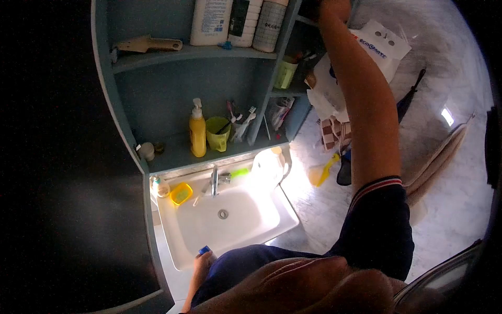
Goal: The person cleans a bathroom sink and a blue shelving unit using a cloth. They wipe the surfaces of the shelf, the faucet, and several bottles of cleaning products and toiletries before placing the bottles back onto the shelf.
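My left hand is low by the front rim of the white sink. It is closed around a small object with a blue top, mostly hidden by my fingers and shirt. My right arm stretches up past the right side of the grey-blue cabinet. At the top edge of the view, my right hand is by the cabinet's upper right compartment. Its fingers are cut off by the frame. Below that compartment, a green cup with slim items stands in a cubby.
A yellow pump bottle, a yellow-green cup and toothbrushes stand on the lower shelf. Large bottles and a brush rest above. A faucet and yellow soap dish are at the sink. Bags hang right.
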### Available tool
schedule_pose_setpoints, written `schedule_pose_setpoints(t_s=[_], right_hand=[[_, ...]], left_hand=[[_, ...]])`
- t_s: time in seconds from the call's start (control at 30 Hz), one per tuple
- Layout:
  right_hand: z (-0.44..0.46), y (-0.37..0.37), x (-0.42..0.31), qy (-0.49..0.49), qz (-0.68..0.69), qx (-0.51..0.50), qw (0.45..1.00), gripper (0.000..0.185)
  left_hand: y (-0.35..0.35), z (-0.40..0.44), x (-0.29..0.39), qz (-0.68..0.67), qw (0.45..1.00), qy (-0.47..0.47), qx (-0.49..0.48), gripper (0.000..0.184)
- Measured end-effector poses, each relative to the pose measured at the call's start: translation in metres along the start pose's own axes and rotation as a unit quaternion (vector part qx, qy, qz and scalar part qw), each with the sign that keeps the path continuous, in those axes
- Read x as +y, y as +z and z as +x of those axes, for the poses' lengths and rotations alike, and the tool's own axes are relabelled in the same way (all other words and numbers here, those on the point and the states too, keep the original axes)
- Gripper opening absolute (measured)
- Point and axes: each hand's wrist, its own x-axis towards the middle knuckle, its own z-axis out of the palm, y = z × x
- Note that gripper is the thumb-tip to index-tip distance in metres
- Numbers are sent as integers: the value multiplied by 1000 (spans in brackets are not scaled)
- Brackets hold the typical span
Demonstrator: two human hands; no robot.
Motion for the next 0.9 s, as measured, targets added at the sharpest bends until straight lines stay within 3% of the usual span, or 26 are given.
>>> schedule_pose_setpoints(t_s=[0.03,0.07,0.13,0.17,0.23,0.3,0.33,0.43,0.5,0.57,0.63,0.7,0.8,0.9], right_hand=[[-8,-5,-9,40,18,9,999,37],[4,7,6,0,-98,-40,994,36],[49,51,61,-80,-320,-129,935,33],[65,66,92,-194,-463,-181,846,32],[85,97,132,-398,-673,-258,567,29],[58,66,83,-293,-509,-300,751,24],[50,48,67,-230,-418,-313,821,22],[90,62,111,-304,-443,-253,804,20],[69,47,69,-191,-266,-145,934,21],[66,48,34,-102,-47,-89,990,24],[82,59,15,-50,192,-84,976,30],[96,78,12,11,421,-70,904,36],[107,121,30,-38,448,-135,883,42],[93,122,42,-184,388,-226,874,43]], left_hand=[[-1,3,-6,-6,1000,4,-5,17],[0,4,-10,-11,1000,8,-10,17],[7,9,-4,-76,997,1,-34,18],[13,2,5,-59,998,0,-27,18],[29,-13,30,-34,999,7,-10,19],[33,-4,28,42,996,81,-7,20],[35,0,25,50,996,76,-5,20],[43,19,28,4,1000,-5,14,19],[45,36,16,9,1000,8,18,17],[43,43,14,-4,1000,0,20,15],[40,37,17,-38,999,-30,12,15],[51,21,33,-84,996,-5,42,16],[41,42,16,-112,993,-9,41,14],[48,46,15,-89,995,-17,48,13]])
